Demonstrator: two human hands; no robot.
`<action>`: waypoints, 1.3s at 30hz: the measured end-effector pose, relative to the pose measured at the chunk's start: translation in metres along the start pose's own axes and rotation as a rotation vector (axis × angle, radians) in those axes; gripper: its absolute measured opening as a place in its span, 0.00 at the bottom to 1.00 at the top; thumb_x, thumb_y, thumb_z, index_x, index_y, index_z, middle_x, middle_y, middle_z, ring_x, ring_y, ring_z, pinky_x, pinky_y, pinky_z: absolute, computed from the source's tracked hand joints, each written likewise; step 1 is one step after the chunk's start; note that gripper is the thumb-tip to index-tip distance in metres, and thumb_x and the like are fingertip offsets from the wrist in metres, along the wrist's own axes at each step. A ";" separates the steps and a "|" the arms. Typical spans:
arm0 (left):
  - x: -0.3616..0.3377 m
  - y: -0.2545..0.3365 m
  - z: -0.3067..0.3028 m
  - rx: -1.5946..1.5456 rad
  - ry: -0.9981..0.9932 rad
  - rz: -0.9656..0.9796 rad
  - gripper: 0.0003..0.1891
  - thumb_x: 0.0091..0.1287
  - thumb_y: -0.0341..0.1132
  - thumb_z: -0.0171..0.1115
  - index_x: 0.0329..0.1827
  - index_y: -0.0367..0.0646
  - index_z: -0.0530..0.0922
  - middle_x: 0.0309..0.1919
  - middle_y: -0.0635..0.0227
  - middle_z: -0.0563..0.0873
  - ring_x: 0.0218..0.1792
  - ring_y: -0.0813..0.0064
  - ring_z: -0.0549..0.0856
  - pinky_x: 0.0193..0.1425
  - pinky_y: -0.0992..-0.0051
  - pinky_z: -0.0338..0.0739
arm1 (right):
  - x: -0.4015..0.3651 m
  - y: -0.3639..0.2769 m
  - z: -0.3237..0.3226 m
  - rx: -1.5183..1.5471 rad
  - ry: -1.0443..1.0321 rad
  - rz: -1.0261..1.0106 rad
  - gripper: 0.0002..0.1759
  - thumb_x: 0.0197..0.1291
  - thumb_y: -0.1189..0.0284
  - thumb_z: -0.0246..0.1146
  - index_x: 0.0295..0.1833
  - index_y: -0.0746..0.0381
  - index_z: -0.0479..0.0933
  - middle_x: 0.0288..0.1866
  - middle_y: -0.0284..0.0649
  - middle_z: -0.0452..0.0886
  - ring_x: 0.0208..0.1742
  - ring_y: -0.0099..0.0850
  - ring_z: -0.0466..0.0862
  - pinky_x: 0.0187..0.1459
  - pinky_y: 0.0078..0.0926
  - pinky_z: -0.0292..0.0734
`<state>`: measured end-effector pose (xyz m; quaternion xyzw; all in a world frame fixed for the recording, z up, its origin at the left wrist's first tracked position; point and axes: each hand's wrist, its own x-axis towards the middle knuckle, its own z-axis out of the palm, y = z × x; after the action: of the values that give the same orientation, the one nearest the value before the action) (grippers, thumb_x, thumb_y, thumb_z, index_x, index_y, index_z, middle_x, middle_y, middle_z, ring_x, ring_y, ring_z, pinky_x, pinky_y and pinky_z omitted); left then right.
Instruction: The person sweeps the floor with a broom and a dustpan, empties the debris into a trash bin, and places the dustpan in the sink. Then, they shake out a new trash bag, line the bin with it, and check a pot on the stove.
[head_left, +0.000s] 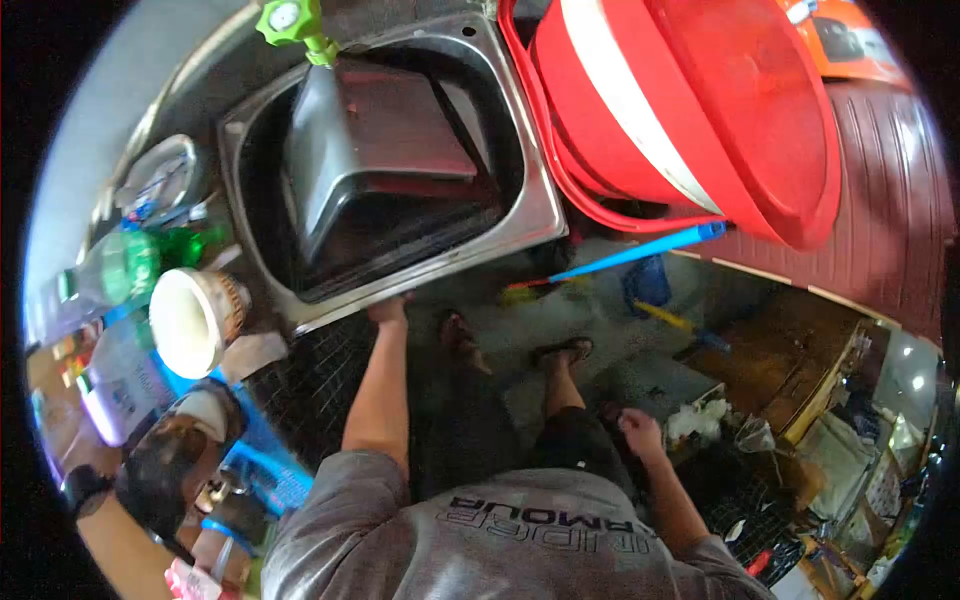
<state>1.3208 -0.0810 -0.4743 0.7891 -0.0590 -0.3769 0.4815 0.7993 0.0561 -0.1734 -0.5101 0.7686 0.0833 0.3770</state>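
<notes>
My left hand (388, 308) is at the front rim of the metal sink (420, 275); its fingers are mostly hidden at the edge. Inside the sink, a large rectangular metal pan (400, 125) leans tilted, its side facing up. The green-handled tap (300, 25) stands over the sink's back edge. Low by my right thigh hangs my right hand (640, 432), fingers loosely bent and a little apart, with nothing visible in it.
Right of the sink, a big red tub (610, 110) leans above a maroon ridged surface (885, 200). A blue-handled stick (640, 250) lies below it. At left are a white cup-like container (190, 325), a green bottle (140, 260) and clutter. Cardboard (770, 350) and litter cover the floor at right.
</notes>
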 end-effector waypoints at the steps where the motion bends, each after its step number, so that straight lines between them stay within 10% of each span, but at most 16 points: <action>1: -0.054 0.081 -0.002 -0.235 0.002 -0.272 0.24 0.76 0.33 0.47 0.73 0.41 0.59 0.74 0.61 0.60 0.66 0.55 0.69 0.50 0.50 0.86 | 0.003 0.005 -0.003 0.048 0.002 -0.079 0.18 0.62 0.62 0.64 0.52 0.62 0.81 0.43 0.47 0.86 0.46 0.40 0.87 0.47 0.35 0.79; 4: -0.100 0.121 -0.025 -0.165 -0.001 -0.342 0.20 0.68 0.24 0.55 0.63 0.33 0.68 0.55 0.51 0.76 0.40 0.59 0.85 0.31 0.62 0.90 | -0.008 -0.016 -0.027 0.122 -0.003 -0.134 0.19 0.62 0.63 0.64 0.53 0.64 0.80 0.42 0.46 0.86 0.44 0.39 0.87 0.46 0.33 0.79; 7: -0.145 0.113 -0.054 -0.220 -0.201 -0.150 0.15 0.68 0.24 0.55 0.57 0.32 0.70 0.47 0.54 0.79 0.35 0.62 0.85 0.30 0.62 0.90 | -0.010 -0.005 -0.038 0.142 -0.016 -0.153 0.21 0.61 0.63 0.65 0.54 0.66 0.79 0.42 0.46 0.87 0.43 0.39 0.87 0.45 0.32 0.80; 23: -0.453 0.182 -0.118 -0.269 -0.515 -0.216 0.15 0.67 0.24 0.55 0.57 0.33 0.73 0.48 0.56 0.82 0.43 0.59 0.86 0.38 0.56 0.90 | -0.002 0.040 -0.090 0.198 -0.259 -0.417 0.25 0.60 0.58 0.66 0.56 0.64 0.80 0.46 0.45 0.87 0.47 0.35 0.86 0.49 0.33 0.79; 30: -0.568 0.239 -0.159 0.406 -0.860 0.107 0.12 0.59 0.29 0.67 0.44 0.35 0.82 0.29 0.67 0.86 0.29 0.74 0.84 0.35 0.72 0.77 | -0.027 -0.006 -0.082 0.665 -0.834 -0.025 0.37 0.60 0.42 0.62 0.62 0.61 0.76 0.51 0.40 0.84 0.53 0.36 0.83 0.52 0.44 0.77; 33: -0.632 0.301 -0.168 0.967 -0.962 0.499 0.13 0.58 0.33 0.68 0.45 0.39 0.82 0.27 0.59 0.86 0.26 0.69 0.84 0.34 0.67 0.77 | -0.025 -0.007 -0.063 1.125 -1.878 -0.020 0.42 0.58 0.35 0.58 0.63 0.61 0.74 0.56 0.43 0.83 0.60 0.42 0.80 0.59 0.52 0.73; 36: -0.656 0.309 -0.181 1.160 -1.009 0.683 0.13 0.56 0.31 0.64 0.45 0.39 0.81 0.30 0.51 0.85 0.33 0.54 0.85 0.40 0.60 0.78 | -0.055 -0.032 -0.071 1.929 -1.249 -0.031 0.28 0.67 0.52 0.58 0.62 0.63 0.74 0.60 0.45 0.80 0.62 0.40 0.79 0.65 0.44 0.71; 39: -0.646 0.282 -0.200 1.325 -0.982 0.837 0.11 0.55 0.32 0.62 0.40 0.39 0.80 0.34 0.55 0.85 0.41 0.48 0.84 0.45 0.55 0.78 | -0.040 -0.028 -0.071 1.895 -0.921 -0.173 0.23 0.69 0.57 0.56 0.61 0.61 0.74 0.60 0.42 0.80 0.59 0.39 0.81 0.64 0.44 0.72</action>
<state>1.0692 0.2073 0.1505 0.5696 -0.7403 -0.3537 -0.0506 0.7954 0.0359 -0.0897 0.0205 0.2633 -0.3924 0.8811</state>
